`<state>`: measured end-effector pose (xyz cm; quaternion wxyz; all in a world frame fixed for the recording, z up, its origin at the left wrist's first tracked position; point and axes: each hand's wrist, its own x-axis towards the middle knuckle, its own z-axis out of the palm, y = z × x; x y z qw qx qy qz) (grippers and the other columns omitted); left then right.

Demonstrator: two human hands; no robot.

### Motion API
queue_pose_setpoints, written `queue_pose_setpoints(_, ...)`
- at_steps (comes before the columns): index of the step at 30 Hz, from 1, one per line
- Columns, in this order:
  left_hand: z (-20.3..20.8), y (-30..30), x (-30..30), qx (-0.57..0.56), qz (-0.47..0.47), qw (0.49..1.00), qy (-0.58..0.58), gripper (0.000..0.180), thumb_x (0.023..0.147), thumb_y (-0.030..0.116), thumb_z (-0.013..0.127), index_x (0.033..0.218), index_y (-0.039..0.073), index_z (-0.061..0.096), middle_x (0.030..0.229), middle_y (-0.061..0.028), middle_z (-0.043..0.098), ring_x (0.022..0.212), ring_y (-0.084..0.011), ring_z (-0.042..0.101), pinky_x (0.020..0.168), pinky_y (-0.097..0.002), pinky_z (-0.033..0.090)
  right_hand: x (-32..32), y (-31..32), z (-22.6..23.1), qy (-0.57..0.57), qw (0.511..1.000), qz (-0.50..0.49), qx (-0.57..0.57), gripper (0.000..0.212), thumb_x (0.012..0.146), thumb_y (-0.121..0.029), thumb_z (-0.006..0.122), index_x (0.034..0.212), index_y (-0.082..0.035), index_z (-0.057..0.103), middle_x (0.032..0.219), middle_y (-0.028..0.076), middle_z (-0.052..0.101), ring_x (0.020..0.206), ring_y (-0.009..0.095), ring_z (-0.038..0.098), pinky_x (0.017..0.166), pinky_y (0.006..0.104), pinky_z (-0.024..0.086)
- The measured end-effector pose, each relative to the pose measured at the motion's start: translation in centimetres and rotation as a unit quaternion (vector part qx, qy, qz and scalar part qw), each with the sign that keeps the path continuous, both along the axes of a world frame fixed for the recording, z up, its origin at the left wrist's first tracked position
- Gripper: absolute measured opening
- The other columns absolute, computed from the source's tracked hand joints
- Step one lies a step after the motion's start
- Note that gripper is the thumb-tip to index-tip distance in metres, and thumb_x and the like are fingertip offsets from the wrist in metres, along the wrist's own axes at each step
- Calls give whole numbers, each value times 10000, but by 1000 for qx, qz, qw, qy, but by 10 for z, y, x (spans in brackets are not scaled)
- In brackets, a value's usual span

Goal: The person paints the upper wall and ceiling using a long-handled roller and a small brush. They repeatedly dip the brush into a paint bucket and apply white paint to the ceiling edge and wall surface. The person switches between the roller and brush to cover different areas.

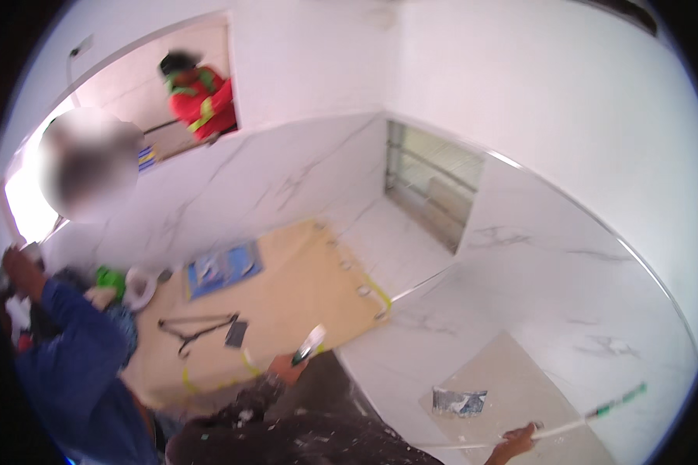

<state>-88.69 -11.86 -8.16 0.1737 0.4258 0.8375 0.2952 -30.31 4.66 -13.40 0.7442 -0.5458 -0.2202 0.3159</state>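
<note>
My left hand (287, 369), at the end of a dark, paint-flecked sleeve, is closed around a small hand tool (310, 344) with a dark green grip and a pale, flat end. Blur hides its exact kind. Low on the right, my right hand (517, 442) is wrapped round a thin white pole (562, 428) whose far part is green. Just beyond that hand, a paint-smeared blue-and-white flat piece (459, 402) lies on a grey-beige board (508, 364).
A tan sheet (287, 271) bears a blue packet (223, 269), a black hanger (198, 329) and a dark rectangular piece (236, 334). Close on the left stands a person in blue (85, 364), beside piled belongings. Another person in red (202, 101) is beyond the wall opening.
</note>
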Motion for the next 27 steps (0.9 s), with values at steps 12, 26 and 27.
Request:
queue_pose_setpoints(12,0,-22,-156,131,99,986,24,324,848,302,651,1008,25,699,808,-227,688,828,-399,692,720,-447,531,-373,63,203,-7,913,373,168,321,972,-195,604,1197,-21,455,758,1,508,480,45,436,394,220,371)
queue_pose_setpoints(26,-15,-100,-239,45,199,942,-266,687,946,532,558,1504,159,412,1522,-153,422,1402,-318,375,1161,-449,268,-654,324,359,-47,847,441,292,558,1008,-254,515,1509,-114,315,632,-33,395,418,53,393,349,231,363)
queue_pose_setpoints(27,-15,-103,-239,34,205,943,-260,714,938,548,566,1515,163,396,1520,-153,424,1401,-316,380,1163,-448,267,-666,345,369,-62,852,422,304,561,1007,-249,510,1515,-113,313,636,-32,402,419,55,394,350,234,361)
